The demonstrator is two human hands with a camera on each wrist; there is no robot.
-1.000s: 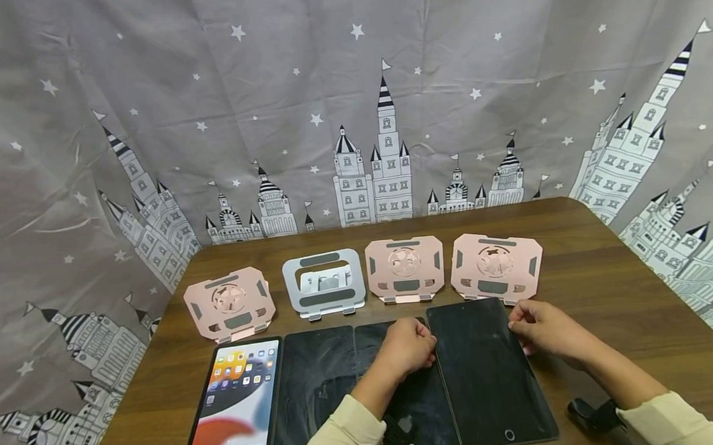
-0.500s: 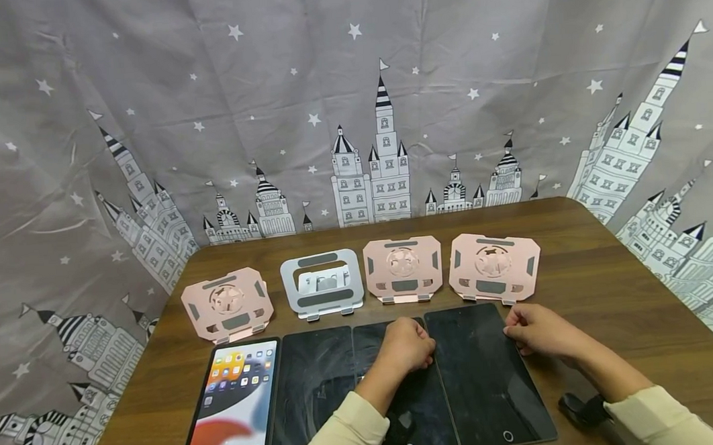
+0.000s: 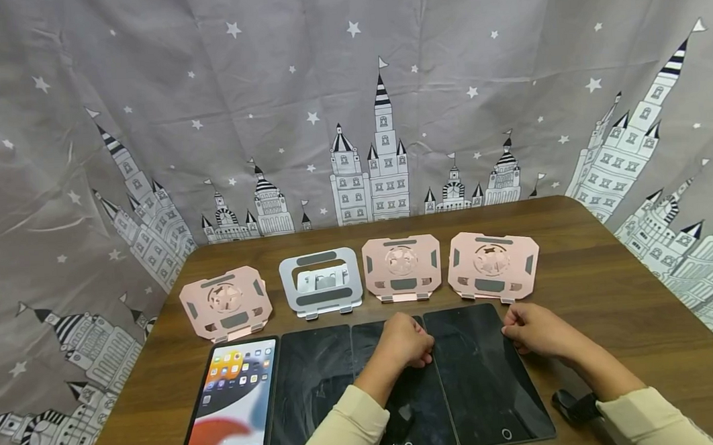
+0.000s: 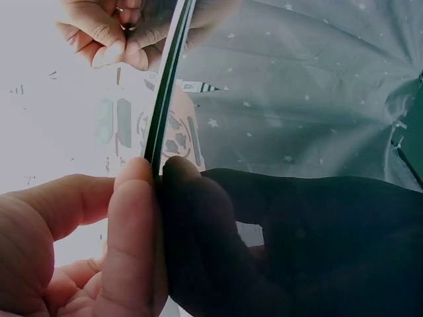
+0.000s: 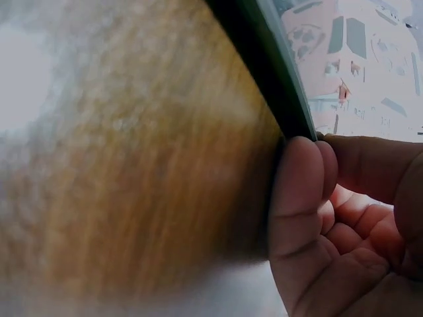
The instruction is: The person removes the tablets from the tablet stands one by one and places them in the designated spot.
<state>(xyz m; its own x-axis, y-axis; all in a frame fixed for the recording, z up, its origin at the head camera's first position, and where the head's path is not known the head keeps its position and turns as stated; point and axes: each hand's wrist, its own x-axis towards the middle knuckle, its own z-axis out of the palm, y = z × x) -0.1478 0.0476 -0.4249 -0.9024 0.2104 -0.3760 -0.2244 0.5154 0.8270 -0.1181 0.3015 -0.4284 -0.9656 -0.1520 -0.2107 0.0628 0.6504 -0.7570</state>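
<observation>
I pinch the tablet (image 3: 485, 370) by its side edges, left hand (image 3: 406, 341) and right hand (image 3: 534, 329) fingers curled around them.

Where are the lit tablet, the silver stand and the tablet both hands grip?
lit tablet (image 3: 233, 407), head view, middle of its bright screen.
silver stand (image 3: 320, 288), head view, its front plate.
gripped tablet (image 3: 482, 377), head view, its dark screen.

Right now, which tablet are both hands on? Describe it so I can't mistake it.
On the wooden table, four tablets lie in a row before four stands. It is the rightmost tablet, dark-screened, below the rightmost pink stand. The left hand and right hand grip its edges.
</observation>
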